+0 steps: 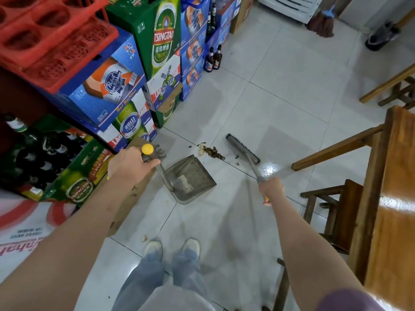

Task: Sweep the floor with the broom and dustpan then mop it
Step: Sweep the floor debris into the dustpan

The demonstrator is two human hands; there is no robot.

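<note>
From the head camera, the left hand [132,166] has its fingers curled round the grey grip at the top of the dustpan's long handle, just under its yellow cap. The dustpan [190,179] sits on the white tiled floor [280,86] in front of the person's feet, its open mouth facing the debris pile [212,151], with some pale sweepings already lying in it. It looks like thin plastic on a light metal stem, so it should be light and stiff, though apt to skate on the glossy tile; holding it at the top grip and pressing its lip flat to the floor seems wise.

The right hand [269,190] grips the broom handle low down, fingers wrapped round it. The broom head [242,149] lies on the far side of the pile, apart from it. Its bristles are probably springy, though the view is too soft to be sure. The crumbs look dry and light, easy to scatter, so short strokes suit them.

The mop [321,23] leans untouched at the far wall, beside stacked beer cartons [134,90].
</note>
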